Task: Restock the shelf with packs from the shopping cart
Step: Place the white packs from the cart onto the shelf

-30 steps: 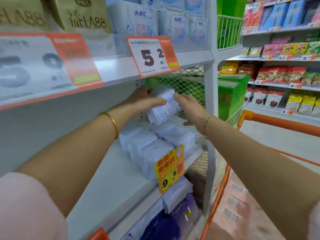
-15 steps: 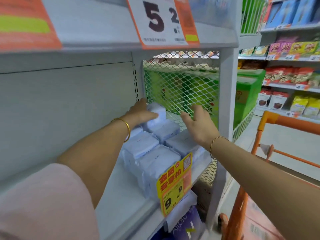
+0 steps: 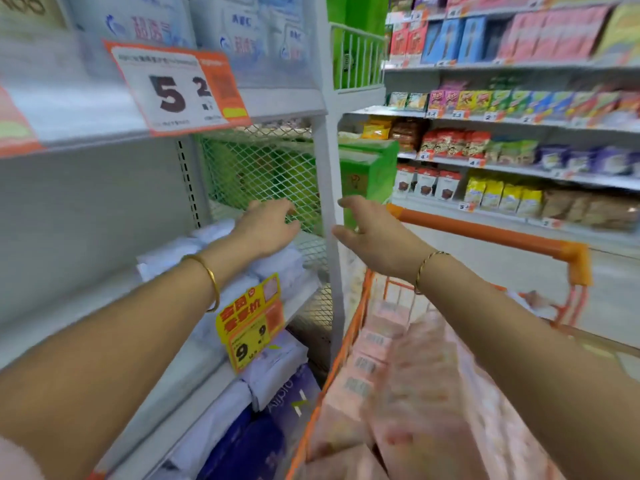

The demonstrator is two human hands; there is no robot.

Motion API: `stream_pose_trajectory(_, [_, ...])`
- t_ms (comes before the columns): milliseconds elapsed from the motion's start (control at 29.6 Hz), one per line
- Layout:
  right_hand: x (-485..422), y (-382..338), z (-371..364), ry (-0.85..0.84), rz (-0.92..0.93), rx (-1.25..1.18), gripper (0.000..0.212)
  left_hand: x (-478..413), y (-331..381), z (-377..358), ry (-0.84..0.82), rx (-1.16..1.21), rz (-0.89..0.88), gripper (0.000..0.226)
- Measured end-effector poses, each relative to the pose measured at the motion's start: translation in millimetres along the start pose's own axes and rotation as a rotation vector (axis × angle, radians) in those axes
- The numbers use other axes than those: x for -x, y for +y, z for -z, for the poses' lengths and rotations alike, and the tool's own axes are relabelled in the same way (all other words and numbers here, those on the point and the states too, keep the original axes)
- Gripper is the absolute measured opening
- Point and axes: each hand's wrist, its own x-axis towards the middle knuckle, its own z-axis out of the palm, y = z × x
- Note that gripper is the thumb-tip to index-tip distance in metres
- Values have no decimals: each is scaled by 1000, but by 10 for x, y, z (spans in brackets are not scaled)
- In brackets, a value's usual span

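Pink packs (image 3: 415,393) heaped in cart (image 3: 485,232) at my lower right, handy for next pick, I judge. White packs (image 3: 287,265) stacked at shelf (image 3: 104,306) right end, against mesh (image 3: 263,168) that stops them sliding off. My left hand (image 3: 266,226) hovers over stack, fingers loose, empty. Right hand (image 3: 374,230) past corner post, relaxed, empty, above cart.

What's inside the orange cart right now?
The orange shopping cart holds stacked pink packs, some showing barcodes. The right forearm covers its right part, and anything beneath the top packs is hidden.
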Motion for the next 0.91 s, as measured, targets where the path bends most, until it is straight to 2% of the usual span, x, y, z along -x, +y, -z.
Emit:
stream_pose_trajectory(135, [776, 604, 586, 47, -160, 72, 40, 618, 879, -203, -89, 117, -214, 61])
stream_pose_trajectory(236, [1160, 1100, 800, 59, -379, 110, 45, 940, 1238, -352, -194, 101, -305, 50])
stream_pose_trajectory(304, [1294, 1321, 751, -27, -469, 152, 56, 1059, 1393, -401, -224, 112, -315, 40])
stream_pose_trajectory(438, [1338, 1478, 485, -160, -494, 147, 88, 1218, 1631, -338, -237, 148, -329, 38])
stream_pose_trajectory(540, [1312, 1583, 333, -169, -421, 329, 92, 1288, 1684, -273, -239, 182, -322, 36])
stream_pose_trajectory(675, [1317, 1661, 261, -60, -415, 358, 74, 1348, 1665, -193, -233, 233, -302, 37])
stream_pose_trajectory(776, [1315, 1676, 280, -31, -405, 193, 69, 1388, 1671, -194, -229, 258, -305, 42])
stream_pose_trajectory(809, [1313, 1660, 334, 26, -415, 100, 66, 1394, 1680, -203, -220, 262, -312, 44])
stream_pose_trajectory(911, [1266, 1511, 549, 348, -431, -214, 57, 1403, 1727, -207, -204, 357, -347, 59])
